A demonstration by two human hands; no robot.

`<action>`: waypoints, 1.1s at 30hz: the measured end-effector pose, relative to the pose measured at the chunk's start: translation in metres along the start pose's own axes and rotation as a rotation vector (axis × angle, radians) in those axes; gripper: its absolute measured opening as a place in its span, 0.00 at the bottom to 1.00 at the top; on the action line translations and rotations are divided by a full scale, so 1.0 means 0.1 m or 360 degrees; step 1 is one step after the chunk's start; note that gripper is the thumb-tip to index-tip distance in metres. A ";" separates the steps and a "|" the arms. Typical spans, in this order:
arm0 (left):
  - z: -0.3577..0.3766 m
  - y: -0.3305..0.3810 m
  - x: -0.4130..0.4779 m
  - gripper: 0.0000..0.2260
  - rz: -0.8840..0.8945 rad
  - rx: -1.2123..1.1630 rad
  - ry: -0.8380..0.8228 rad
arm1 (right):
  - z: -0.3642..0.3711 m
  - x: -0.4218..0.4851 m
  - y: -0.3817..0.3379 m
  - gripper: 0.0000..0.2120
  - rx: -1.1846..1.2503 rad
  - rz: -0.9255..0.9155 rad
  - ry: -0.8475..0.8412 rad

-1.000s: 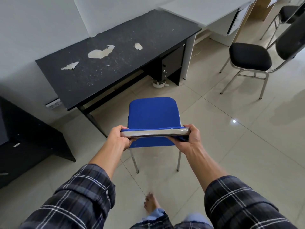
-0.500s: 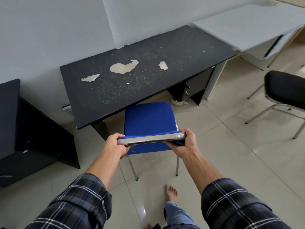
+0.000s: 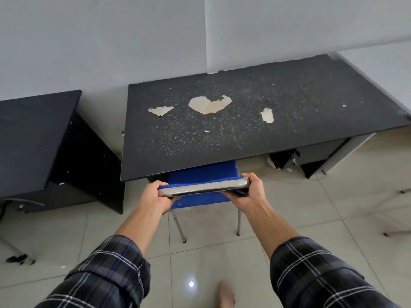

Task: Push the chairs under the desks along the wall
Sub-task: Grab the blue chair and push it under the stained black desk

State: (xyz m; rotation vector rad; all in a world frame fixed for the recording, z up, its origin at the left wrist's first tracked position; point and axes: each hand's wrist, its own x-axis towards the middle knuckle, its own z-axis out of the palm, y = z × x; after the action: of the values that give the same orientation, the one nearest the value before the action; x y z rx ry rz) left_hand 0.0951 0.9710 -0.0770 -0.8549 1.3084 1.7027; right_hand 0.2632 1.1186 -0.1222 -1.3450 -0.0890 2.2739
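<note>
A blue chair (image 3: 201, 174) with thin metal legs stands at the front edge of a black desk (image 3: 244, 130) whose top is chipped and speckled. The front of its seat is hidden under the desktop. My left hand (image 3: 155, 195) grips the left end of the chair's backrest top. My right hand (image 3: 250, 192) grips the right end. The backrest sits just in front of the desk edge.
A second black desk (image 3: 33, 134) stands to the left against the grey wall. A drawer unit (image 3: 311, 154) hangs under the right side of the chipped desk. Chair legs (image 3: 398, 230) show at the right edge. My bare foot (image 3: 225, 294) is on the tiled floor.
I have stepped forward and pushed the blue chair toward the wall; its seat front has slid under the desktop. Both hands keep their grip on the backrest.
</note>
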 end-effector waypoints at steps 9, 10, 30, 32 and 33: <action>0.39 0.16 0.21 0.10 0.0046 -0.0110 0.0077 | 0.36 0.37 -0.26 0.10 -0.0067 0.0039 0.0021; 0.44 0.18 0.24 0.10 0.0042 -0.0103 0.0090 | 0.39 0.41 -0.30 0.10 -0.0070 0.0032 0.0022; 0.36 -0.05 0.33 0.21 0.0147 0.0438 -0.0004 | 0.37 0.23 -0.35 0.19 -0.0744 -0.0167 0.0321; 0.42 -0.14 0.26 0.21 0.0155 0.0579 -0.0050 | 0.34 0.12 -0.31 0.19 -0.0821 -0.0267 0.0323; 0.46 -0.20 0.22 0.20 0.0147 0.0670 -0.0090 | 0.32 0.08 -0.30 0.20 -0.0860 -0.0304 0.0331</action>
State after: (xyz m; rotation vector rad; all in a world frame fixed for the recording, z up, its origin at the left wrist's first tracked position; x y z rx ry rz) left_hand 0.1009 1.0227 -0.0940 -0.5038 1.6104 1.4306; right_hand 0.2444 1.1542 -0.1030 -1.7413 -0.7720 2.0084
